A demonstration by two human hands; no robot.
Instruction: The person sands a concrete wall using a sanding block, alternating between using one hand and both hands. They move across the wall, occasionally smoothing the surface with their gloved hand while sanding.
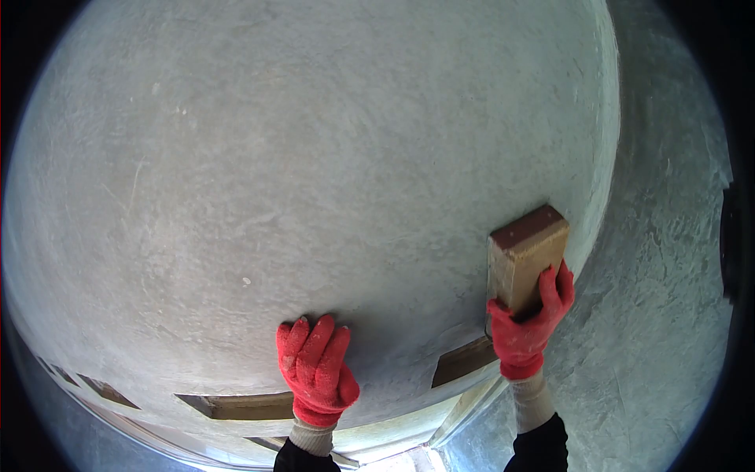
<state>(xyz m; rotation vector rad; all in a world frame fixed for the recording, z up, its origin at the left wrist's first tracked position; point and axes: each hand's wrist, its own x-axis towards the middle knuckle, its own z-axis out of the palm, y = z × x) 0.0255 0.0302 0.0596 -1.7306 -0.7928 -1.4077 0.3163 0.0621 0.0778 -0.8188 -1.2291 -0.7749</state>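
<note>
My right hand (525, 330), in a red coated glove with a pale knit cuff, grips a sanding block (528, 271). The block is tan with a dark red-brown end, and one of its faces lies against the grey plastered surface (354, 181), close to a curved edge on the right. Thumb and fingers wrap the block's lower end. My left hand (316, 366), gloved the same way, holds nothing. Its fingertips rest on the plaster, fingers extended and slightly bent, to the left of the block.
Rectangular openings are cut along the lower part of the surface, one (244, 406) beside my left wrist and another (464, 362) between my hands. A second rough grey wall (653, 236) stands past the edge at right. Bright light enters at the bottom.
</note>
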